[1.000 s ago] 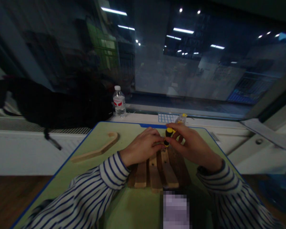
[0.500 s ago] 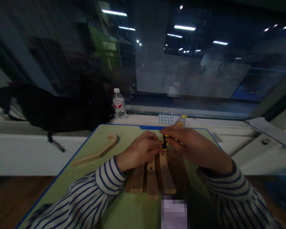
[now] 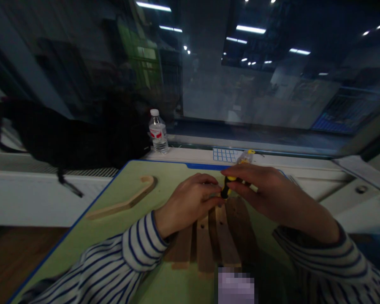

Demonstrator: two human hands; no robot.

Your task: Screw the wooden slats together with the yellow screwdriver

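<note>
My right hand [image 3: 266, 185] grips a short black and yellow screwdriver [image 3: 226, 186] by its handle, thumb and fingers closed round the top. The tool stands nearly upright, tilted a little, over the upper end of a wooden slat [image 3: 227, 240]. My left hand [image 3: 188, 204] is bent in from the left, its thumb and fingertips pinched close by the screwdriver's lower end; what they hold is hidden. Beside that slat lie a middle slat [image 3: 204, 249] with a dark hole and a left slat [image 3: 183, 247], partly under my left hand.
A curved wooden piece [image 3: 126, 202] lies on the green, blue-edged table [image 3: 114, 240]. On the sill beyond stand a water bottle [image 3: 158, 133], a blue-and-white grid sheet [image 3: 224, 155] and a clear bag with yellow [image 3: 245, 157]. A black bag [image 3: 82, 141] rests at left.
The view has shifted slightly, so hands and slats appear a little further right and the slats lower. My right hand keeps the screwdriver over the same slat; its tilt has grown slightly.
</note>
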